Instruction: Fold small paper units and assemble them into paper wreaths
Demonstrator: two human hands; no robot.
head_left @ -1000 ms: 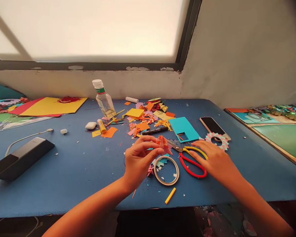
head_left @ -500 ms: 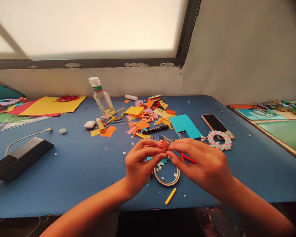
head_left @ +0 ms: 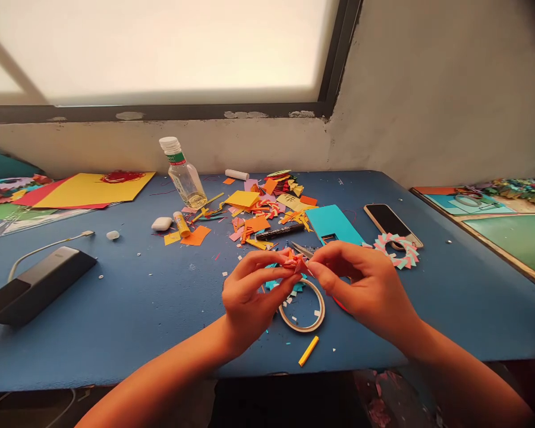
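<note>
A small folded piece of orange-pink paper (head_left: 295,262) is pinched between the thumb and fingers of my left hand (head_left: 259,291). My right hand (head_left: 361,279) has thumb and forefinger together at the paper's right edge; its fingertips seem to grip that side. Below both hands lies a roll of tape (head_left: 302,328), with white paper bits inside its ring. Teal paper pieces (head_left: 274,284) lie partly hidden behind my left fingers. Scissors (head_left: 301,249) rest behind the paper, their red handle mostly covered by my right hand.
Paper scraps (head_left: 256,223), a black marker (head_left: 280,232) and a glue stick (head_left: 181,224) lie beyond my hands. A bottle (head_left: 185,181) stands at the back. Right are a blue sheet (head_left: 336,223), a phone (head_left: 395,224) and a paper ring (head_left: 399,261). A yellow stick (head_left: 309,351) lies near the front edge.
My right hand has shifted slightly right and its fingers are more curled, leaving more of the folded paper exposed. My left hand keeps its pinch, moved slightly left.
</note>
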